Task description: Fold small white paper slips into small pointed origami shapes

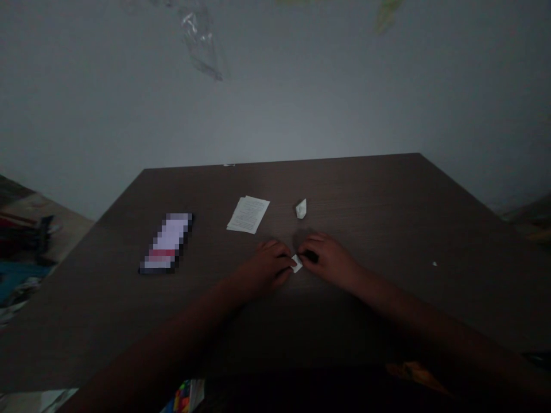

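Observation:
My left hand (pixel 267 266) and my right hand (pixel 328 257) meet at the middle of a dark wooden table (pixel 387 195). Both have their fingers curled and pinched on a small white piece of paper (pixel 297 263) held between them, just above the tabletop. Only a corner of that paper shows between the fingertips. Behind the hands lies a small folded white paper shape (pixel 301 208). A printed sheet of paper (pixel 248 214) lies flat to its left.
A phone (pixel 166 242) with a lit screen lies on the table's left part. A tiny white scrap (pixel 434 264) sits at the right. A grey wall rises behind the table. Cluttered items lie on the floor at the far left, and colourful paper (pixel 185 396) shows at the near edge.

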Available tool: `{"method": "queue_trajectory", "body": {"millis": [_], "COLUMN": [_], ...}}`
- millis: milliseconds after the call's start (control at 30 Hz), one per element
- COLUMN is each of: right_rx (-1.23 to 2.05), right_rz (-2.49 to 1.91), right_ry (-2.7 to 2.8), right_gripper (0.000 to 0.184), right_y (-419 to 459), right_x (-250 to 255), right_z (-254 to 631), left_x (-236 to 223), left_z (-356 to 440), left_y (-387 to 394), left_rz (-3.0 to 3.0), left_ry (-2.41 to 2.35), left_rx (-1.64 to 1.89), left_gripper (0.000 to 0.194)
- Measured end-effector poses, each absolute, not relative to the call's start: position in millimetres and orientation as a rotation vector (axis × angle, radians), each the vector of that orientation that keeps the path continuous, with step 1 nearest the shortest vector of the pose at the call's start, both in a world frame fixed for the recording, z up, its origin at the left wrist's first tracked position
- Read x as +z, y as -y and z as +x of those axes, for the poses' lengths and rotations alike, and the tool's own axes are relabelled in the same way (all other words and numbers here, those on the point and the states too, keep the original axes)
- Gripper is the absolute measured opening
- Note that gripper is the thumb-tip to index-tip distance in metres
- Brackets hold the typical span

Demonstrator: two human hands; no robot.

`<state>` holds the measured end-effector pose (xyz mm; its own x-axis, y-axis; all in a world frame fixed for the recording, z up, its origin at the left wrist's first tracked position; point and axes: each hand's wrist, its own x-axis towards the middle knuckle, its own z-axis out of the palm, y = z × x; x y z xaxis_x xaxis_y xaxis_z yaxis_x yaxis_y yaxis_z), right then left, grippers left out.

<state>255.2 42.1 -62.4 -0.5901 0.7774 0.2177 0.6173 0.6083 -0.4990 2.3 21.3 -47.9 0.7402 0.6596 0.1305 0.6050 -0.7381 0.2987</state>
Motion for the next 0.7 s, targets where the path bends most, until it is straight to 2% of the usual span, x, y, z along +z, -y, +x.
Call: {"method": "queue_trajectory", "body": {"millis": [333, 700], "right_rx": [0.549, 0.512], "right_rz": [-1.072, -1.152], "right_ry": [2.551, 2.486], "right_gripper": [0.016, 0.014], "right_y": [-42.7, -33.0], "right_x": [-52.1, -62.3], "right_z": [257.0, 255.9], "left_x": [-39.1, -51.4], "left_z": [6.1, 4.0], "left_y": [-16.5, -20.0], "left_rz": [2.773, 2.734], "left_ry": [-0.954, -0.974], "left_rx": [0.292, 0.379], "left_gripper": [0.021, 0.017]}}
